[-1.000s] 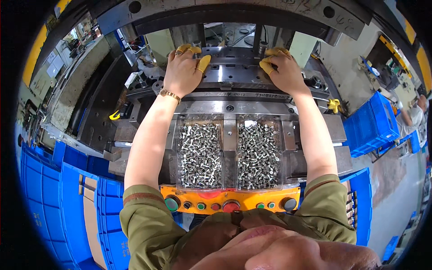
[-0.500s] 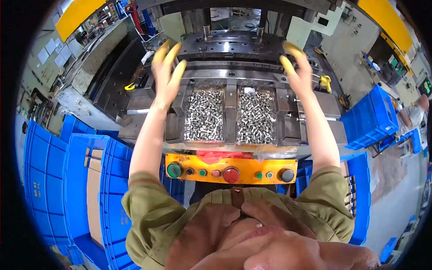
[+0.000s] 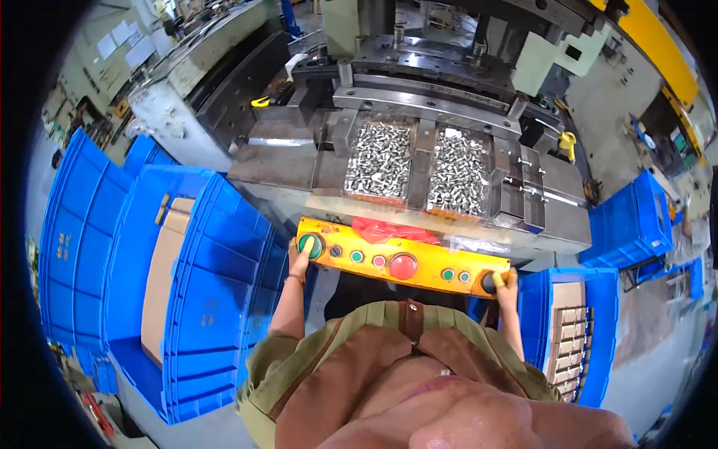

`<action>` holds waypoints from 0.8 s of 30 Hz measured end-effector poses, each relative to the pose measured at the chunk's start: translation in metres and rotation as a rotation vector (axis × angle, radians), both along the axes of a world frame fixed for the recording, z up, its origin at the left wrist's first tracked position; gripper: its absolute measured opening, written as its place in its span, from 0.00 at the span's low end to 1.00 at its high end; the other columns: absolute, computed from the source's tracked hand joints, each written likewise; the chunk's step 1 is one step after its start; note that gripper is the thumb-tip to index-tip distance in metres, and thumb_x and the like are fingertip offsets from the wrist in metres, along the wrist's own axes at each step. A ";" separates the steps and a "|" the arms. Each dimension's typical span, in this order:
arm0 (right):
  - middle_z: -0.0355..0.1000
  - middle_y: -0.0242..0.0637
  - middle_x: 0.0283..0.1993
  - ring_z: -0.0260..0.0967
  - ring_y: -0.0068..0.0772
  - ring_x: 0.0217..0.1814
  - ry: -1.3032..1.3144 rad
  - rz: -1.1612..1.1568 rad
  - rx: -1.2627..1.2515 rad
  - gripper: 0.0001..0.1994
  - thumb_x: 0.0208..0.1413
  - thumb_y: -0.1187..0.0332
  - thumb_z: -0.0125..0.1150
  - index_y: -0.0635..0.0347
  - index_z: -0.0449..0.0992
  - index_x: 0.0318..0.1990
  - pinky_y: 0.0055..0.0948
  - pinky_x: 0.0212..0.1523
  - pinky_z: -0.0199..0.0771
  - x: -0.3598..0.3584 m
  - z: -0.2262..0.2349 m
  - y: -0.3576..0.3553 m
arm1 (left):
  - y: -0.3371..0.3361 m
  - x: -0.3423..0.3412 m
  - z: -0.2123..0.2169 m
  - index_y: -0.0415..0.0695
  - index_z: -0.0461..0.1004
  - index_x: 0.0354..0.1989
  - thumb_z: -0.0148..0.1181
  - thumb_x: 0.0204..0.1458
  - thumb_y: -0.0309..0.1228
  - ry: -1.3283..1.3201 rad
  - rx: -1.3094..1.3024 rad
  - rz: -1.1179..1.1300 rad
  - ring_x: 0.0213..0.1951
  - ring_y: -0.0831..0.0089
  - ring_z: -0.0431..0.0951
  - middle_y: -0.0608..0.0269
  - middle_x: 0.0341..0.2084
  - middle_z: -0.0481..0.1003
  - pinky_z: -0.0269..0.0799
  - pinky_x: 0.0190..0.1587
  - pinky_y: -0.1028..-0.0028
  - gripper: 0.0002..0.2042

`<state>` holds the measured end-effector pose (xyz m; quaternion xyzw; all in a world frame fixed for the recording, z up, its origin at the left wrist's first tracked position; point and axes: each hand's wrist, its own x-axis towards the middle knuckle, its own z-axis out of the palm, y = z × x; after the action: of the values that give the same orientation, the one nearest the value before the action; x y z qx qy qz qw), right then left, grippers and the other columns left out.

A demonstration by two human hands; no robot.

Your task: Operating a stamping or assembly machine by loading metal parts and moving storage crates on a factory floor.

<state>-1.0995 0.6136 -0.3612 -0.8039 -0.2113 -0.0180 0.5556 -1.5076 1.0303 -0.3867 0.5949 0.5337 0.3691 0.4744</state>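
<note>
A yellow control panel (image 3: 351, 271) with several round buttons runs across in front of my body. My left hand (image 3: 298, 268) grips its left end, the yellow-capped thumb on the large green button (image 3: 317, 252); its other fingers are mostly hidden behind the edge. At the right end, my right hand (image 3: 508, 290) clasps the panel with yellow-capped fingers over the black button (image 3: 488, 282). Beyond the panel, small metal bolts fill a left tray (image 3: 378, 161) and a right tray (image 3: 458, 173). Behind them stands a press die (image 3: 426, 97).
Large blue crates (image 3: 217, 322) holding cardboard stand at the left. Another blue crate (image 3: 603, 344) with a slotted divider is at the lower right, and stacked blue bins (image 3: 627, 224) lie farther right. Yellow-handled tools (image 3: 568, 144) rest by the press, and red plastic (image 3: 389, 231) lies behind the panel.
Both hands have come back from in front of the die, down to the two ends of the control panel. The whole view has tilted and shifted.
</note>
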 end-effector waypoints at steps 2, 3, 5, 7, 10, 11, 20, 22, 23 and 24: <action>0.65 0.50 0.57 0.67 0.39 0.55 0.198 0.105 0.124 0.30 0.54 0.72 0.62 0.67 0.57 0.62 0.28 0.57 0.65 0.000 -0.023 0.005 | 0.006 0.002 -0.013 0.35 0.65 0.55 0.62 0.52 0.31 -0.054 -0.061 -0.033 0.46 0.63 0.72 0.50 0.47 0.71 0.67 0.53 0.71 0.23; 0.64 0.50 0.58 0.66 0.40 0.55 0.300 0.139 0.186 0.31 0.54 0.72 0.63 0.66 0.56 0.63 0.28 0.57 0.65 -0.002 -0.030 0.003 | 0.007 0.002 -0.017 0.35 0.65 0.54 0.63 0.52 0.31 -0.064 -0.051 -0.017 0.44 0.64 0.74 0.51 0.46 0.72 0.69 0.51 0.72 0.23; 0.65 0.50 0.57 0.67 0.40 0.55 0.296 0.093 0.148 0.31 0.54 0.73 0.62 0.67 0.56 0.63 0.28 0.57 0.65 -0.002 -0.035 -0.001 | 0.009 0.003 -0.024 0.36 0.66 0.54 0.63 0.51 0.30 -0.074 -0.068 -0.051 0.44 0.64 0.74 0.52 0.45 0.72 0.69 0.50 0.73 0.23; 0.66 0.49 0.56 0.67 0.40 0.54 0.286 0.054 0.086 0.30 0.53 0.73 0.62 0.67 0.56 0.62 0.28 0.57 0.65 -0.001 -0.035 0.000 | 0.011 0.001 -0.029 0.37 0.67 0.52 0.64 0.51 0.30 -0.094 -0.045 -0.042 0.42 0.66 0.75 0.54 0.44 0.73 0.71 0.47 0.74 0.21; 0.66 0.48 0.55 0.67 0.40 0.54 0.281 0.032 0.094 0.30 0.53 0.73 0.62 0.67 0.57 0.62 0.29 0.57 0.65 -0.001 -0.030 0.005 | 0.017 0.000 -0.033 0.38 0.67 0.52 0.64 0.51 0.30 -0.105 -0.025 -0.044 0.41 0.67 0.75 0.54 0.43 0.73 0.71 0.46 0.75 0.21; 0.66 0.48 0.55 0.67 0.40 0.54 0.287 0.039 0.118 0.30 0.53 0.73 0.62 0.68 0.57 0.62 0.29 0.56 0.66 -0.003 -0.029 0.007 | 0.017 -0.001 -0.034 0.38 0.67 0.52 0.64 0.51 0.31 -0.101 -0.030 -0.037 0.42 0.67 0.75 0.54 0.44 0.73 0.71 0.46 0.75 0.21; 0.67 0.49 0.55 0.67 0.39 0.53 0.237 0.016 0.094 0.29 0.52 0.74 0.62 0.68 0.58 0.61 0.29 0.55 0.67 -0.005 -0.019 0.011 | 0.022 0.002 -0.025 0.38 0.65 0.56 0.63 0.53 0.35 0.040 -0.073 -0.052 0.43 0.66 0.74 0.53 0.45 0.73 0.71 0.48 0.74 0.24; 0.67 0.49 0.55 0.68 0.39 0.53 0.286 0.032 0.136 0.29 0.53 0.73 0.62 0.68 0.59 0.61 0.28 0.55 0.67 -0.006 -0.019 0.010 | 0.022 0.002 -0.022 0.37 0.64 0.56 0.62 0.53 0.36 0.016 -0.115 -0.055 0.46 0.64 0.74 0.51 0.47 0.72 0.70 0.50 0.73 0.25; 0.67 0.49 0.55 0.68 0.38 0.53 0.356 0.031 0.130 0.29 0.53 0.73 0.62 0.68 0.59 0.61 0.28 0.55 0.67 -0.007 -0.016 0.010 | 0.020 0.001 -0.020 0.37 0.64 0.57 0.62 0.54 0.37 0.006 -0.141 -0.049 0.47 0.64 0.73 0.51 0.49 0.71 0.69 0.51 0.72 0.25; 0.67 0.49 0.55 0.68 0.38 0.53 0.315 0.047 0.150 0.29 0.53 0.73 0.62 0.68 0.59 0.61 0.28 0.55 0.67 -0.008 -0.010 0.009 | 0.016 0.001 -0.015 0.37 0.64 0.57 0.62 0.54 0.37 0.008 -0.143 -0.048 0.47 0.64 0.73 0.51 0.49 0.71 0.69 0.51 0.72 0.25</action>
<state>-1.1076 0.6224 -0.3717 -0.7481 -0.1383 0.1054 0.6404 -1.5066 1.0461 -0.4020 0.5737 0.5462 0.3161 0.5222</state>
